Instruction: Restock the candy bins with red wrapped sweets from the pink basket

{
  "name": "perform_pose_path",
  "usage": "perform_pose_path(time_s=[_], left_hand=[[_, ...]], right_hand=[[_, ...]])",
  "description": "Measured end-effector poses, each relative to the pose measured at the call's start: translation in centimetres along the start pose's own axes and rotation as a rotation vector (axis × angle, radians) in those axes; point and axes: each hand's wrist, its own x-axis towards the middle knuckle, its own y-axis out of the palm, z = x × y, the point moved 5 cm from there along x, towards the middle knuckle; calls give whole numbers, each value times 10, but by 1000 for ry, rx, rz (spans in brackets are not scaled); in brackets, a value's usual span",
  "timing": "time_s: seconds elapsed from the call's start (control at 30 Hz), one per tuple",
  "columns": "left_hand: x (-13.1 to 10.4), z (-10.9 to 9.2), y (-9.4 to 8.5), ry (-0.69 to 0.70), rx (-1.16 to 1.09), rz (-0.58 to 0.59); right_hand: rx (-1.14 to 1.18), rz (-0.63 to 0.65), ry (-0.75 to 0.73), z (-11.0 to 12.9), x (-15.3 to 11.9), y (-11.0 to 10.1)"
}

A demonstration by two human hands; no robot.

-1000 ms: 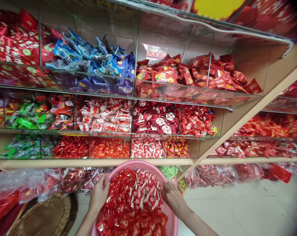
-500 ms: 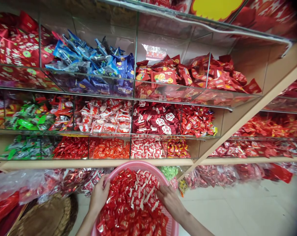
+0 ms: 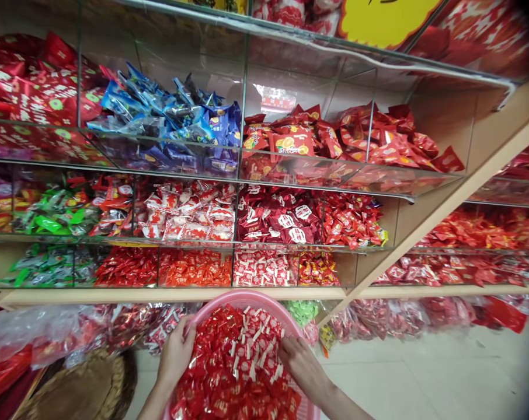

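A pink plastic basket (image 3: 221, 300) at the bottom centre is filled with wrapped candies. Plain red glossy ones (image 3: 214, 344) cover the left and front, and red-and-white ones (image 3: 258, 338) lie at the back right. My left hand (image 3: 176, 350) is closed on the basket's left rim, thumb on the inner side. Reaching over the right rim, my right hand (image 3: 302, 364) is inside the basket, its curled fingers against the red-and-white candies. Its fingertips are partly hidden, so anything pinched there does not show.
Ahead stands a shelf with clear dividers holding red-and-white candies (image 3: 262, 268), orange-red candies (image 3: 198, 268), blue packets (image 3: 159, 111) and green packets (image 3: 63, 213). Bagged candies (image 3: 378, 315) lie beneath it. A round woven basket (image 3: 80, 385) sits on the floor at lower left.
The view has tilted slightly, so the shelves sit a little lower in the picture. My left hand keeps its hold on the rim; my right hand stays at the red-and-white candies with slight finger movement.
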Motion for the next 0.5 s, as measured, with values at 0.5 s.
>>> perform_pose_path(time_s=[0.5], left_hand=[[2, 5, 2, 28, -23, -27]], right_hand=[[-10, 136, 131, -107, 155, -54]])
